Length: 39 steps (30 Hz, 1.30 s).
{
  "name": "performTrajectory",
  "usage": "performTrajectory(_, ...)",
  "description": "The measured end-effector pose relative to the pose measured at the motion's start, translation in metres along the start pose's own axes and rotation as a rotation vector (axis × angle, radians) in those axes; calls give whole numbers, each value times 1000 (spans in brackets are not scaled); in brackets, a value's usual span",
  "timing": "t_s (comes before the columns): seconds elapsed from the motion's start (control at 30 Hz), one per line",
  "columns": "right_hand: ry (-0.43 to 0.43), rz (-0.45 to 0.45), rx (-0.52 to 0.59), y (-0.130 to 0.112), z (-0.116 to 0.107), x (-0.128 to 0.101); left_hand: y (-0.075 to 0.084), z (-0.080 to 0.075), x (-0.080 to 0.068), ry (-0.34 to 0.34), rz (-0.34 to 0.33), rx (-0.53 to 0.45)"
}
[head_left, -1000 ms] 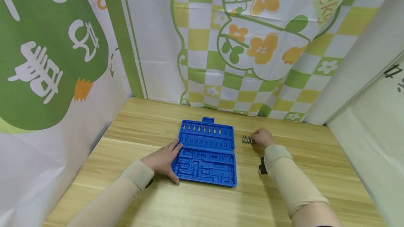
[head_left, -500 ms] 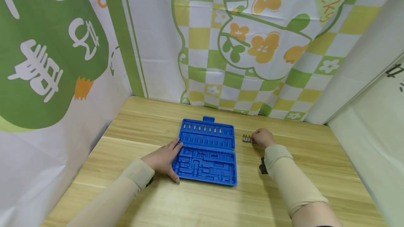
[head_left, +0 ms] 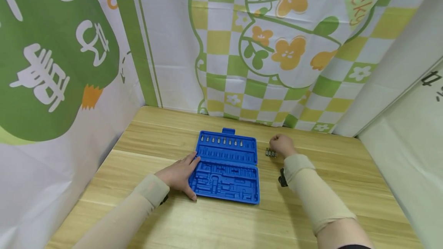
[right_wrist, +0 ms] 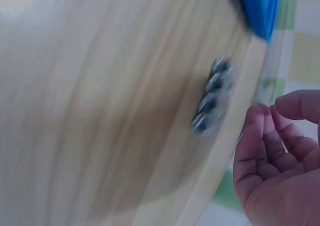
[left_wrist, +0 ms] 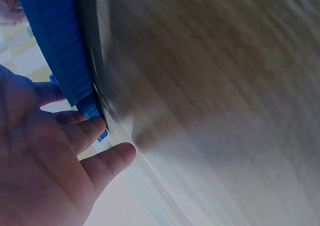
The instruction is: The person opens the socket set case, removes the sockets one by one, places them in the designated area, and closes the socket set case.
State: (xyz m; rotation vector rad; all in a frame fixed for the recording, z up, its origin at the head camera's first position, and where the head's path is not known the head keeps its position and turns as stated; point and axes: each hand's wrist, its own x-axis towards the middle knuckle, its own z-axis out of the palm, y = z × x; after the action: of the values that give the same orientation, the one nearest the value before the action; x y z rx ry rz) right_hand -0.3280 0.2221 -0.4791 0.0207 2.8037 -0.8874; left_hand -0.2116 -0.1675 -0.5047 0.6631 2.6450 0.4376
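Observation:
An open blue tool case (head_left: 225, 164) lies flat on the wooden table. My left hand (head_left: 180, 174) rests against its left side, thumb and fingers spread; the left wrist view shows the fingers (left_wrist: 82, 133) extended by the case edge. To the right of the case, several metal socket bits (head_left: 271, 153) stand or lie in a short row. Just above and beside that row is my right hand (head_left: 282, 145), thumb and fingertips pinched together. A small grey metal piece, apparently a socket bit (left_wrist: 18, 4), shows at its fingers in the left wrist view; the right wrist view hides it.
Several socket bits (head_left: 221, 140) sit in the top row of the case lid; the lower slots and moulded recesses are bare blue plastic. A patterned curtain (head_left: 259, 68) hangs behind the table's back edge. White cloth walls (head_left: 408, 126) flank the table.
My right hand has lifted away from the right end of the row and shifted left and back, over the socket bits. The left hand and the case stay put.

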Motion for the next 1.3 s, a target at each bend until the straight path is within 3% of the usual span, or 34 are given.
performTrajectory(0.13, -18, -51, 68, -21, 11, 2, 0, 0, 0, -1, -3, 4)
performTrajectory(0.27, -48, -29, 129, -35, 26, 7, 0, 0, -1, -8, -6, 3)
performTrajectory(0.57, 6, -82, 83, -59, 53, 16, -2, 3, 0, -16, 7, 28)
performTrajectory(1.0, 30, -134, 10, -73, 65, 22, 0, -3, -2, -4, -1, 43)
performTrajectory(1.3, 42, -1, -21, -80, 72, 21, 1, -1, -2, -7, 6, 49)
